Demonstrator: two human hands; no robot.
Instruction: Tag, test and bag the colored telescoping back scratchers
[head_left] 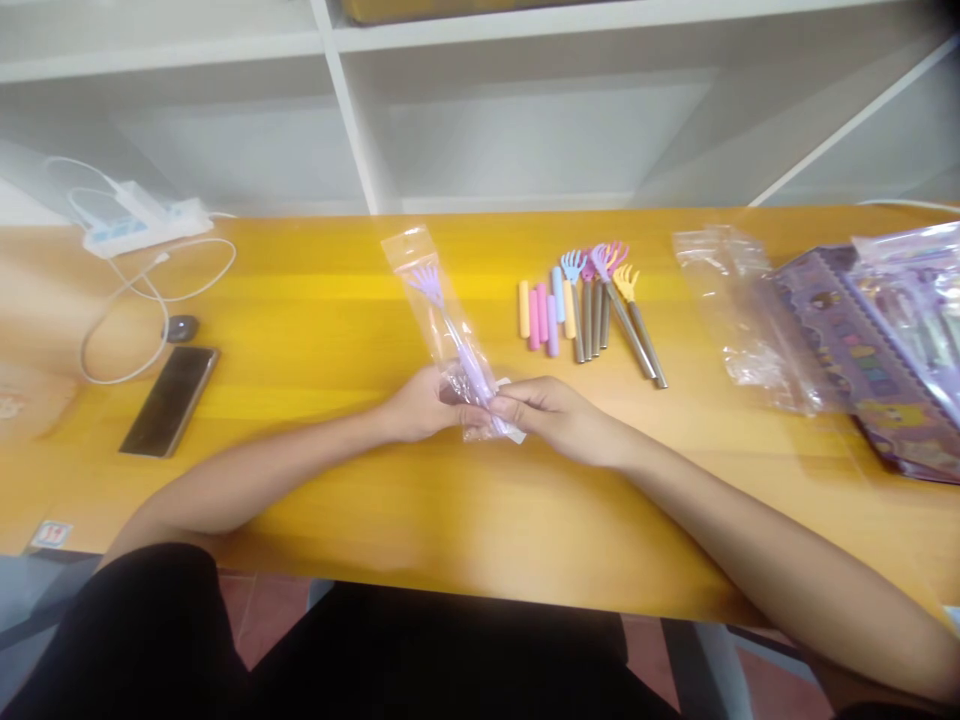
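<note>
My left hand [433, 405] is closed around the lower part of a clear plastic bag [411, 250]. Inside the bag lies a purple back scratcher [427, 285], its claw end pointing up and away from me. With thumb and fingers, my right hand [551, 415] pinches the bag's lower end near the scratcher's handle. A small white piece [516, 432] shows beside those fingertips; I cannot tell what it is. Right of my hands lie several claw heads on metal rods [600, 300] in blue, pink, purple and yellow. Several coloured handle sleeves [541, 315] lie next to them.
Clear plastic bags [739, 300] lie at the right, beside a purple printed box [870, 350] with packaged items [922, 300] on it. At the left are a phone [169, 402], a dark mouse [180, 328], and a power strip [146, 225] with white cables. White shelving [525, 120] stands behind the table.
</note>
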